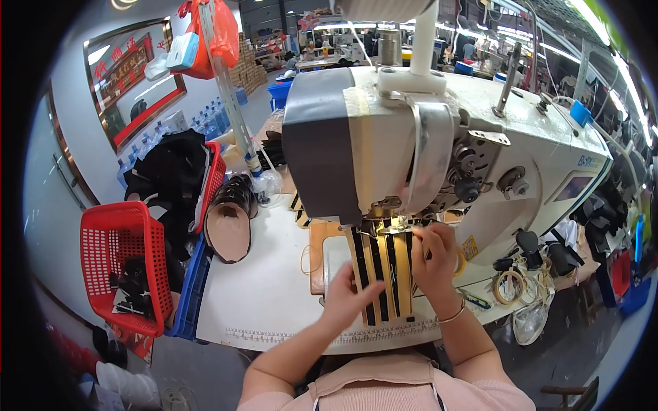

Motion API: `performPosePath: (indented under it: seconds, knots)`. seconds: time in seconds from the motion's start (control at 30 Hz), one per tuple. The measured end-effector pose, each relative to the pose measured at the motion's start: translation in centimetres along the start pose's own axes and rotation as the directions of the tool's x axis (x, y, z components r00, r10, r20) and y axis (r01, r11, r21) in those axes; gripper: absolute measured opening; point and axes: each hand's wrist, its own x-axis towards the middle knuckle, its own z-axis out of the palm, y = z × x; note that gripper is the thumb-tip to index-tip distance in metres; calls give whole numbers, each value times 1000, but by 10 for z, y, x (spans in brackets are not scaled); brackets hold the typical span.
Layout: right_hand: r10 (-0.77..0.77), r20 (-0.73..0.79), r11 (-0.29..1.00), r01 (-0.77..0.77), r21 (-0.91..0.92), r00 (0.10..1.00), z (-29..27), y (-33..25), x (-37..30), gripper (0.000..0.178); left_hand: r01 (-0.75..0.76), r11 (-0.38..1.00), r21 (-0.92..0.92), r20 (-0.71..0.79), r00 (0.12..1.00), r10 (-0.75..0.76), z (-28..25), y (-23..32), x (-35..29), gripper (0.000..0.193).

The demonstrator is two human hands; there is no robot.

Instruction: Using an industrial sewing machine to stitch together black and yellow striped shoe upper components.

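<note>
Under the lit needle area of the white and dark grey sewing machine (pixel 322 157) lie black and tan striped pieces (pixel 380 281), reaching toward me over the table's front part. My left hand (pixel 348 296) is at their left edge, thumb stretched over the stripes and apart from the fingers. By the presser foot (pixel 394 229), my right hand (pixel 436 257) has its fingers curled in and pressed together near the pieces' upper right. What is between those fingertips is too small to make out.
The white table (pixel 274 301) has a printed ruler strip along its front edge. Stacked dark shoe parts (pixel 229 222) stand at left, beside red baskets (pixel 164 274) and a blue crate (pixel 188 294). Tape rolls (pixel 508 286) and black parts (pixel 528 246) lie at right.
</note>
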Motion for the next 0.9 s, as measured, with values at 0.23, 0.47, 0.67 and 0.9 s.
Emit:
performPosePath:
  seconds: [0.23,0.47,0.67,0.9]
  knots:
    - [69,219,932,-141,334,973,-20,-29,-80,65,-97,927,-363,-33,995,92,32,1,-39,28]
    - [-38,118,999,38,0,992,-44,-6,-68,29,-65,934,-351,-55,997,49,22,-15,-40,26]
    - [-23,151,999,27,-25,988,-41,-1,-61,40,108,903,-415,62,994,-90,10,-1,-26,19]
    - [-56,192,998,58,-8,980,-52,-8,-50,42,264,845,-465,278,950,-143,-8,12,-26,11]
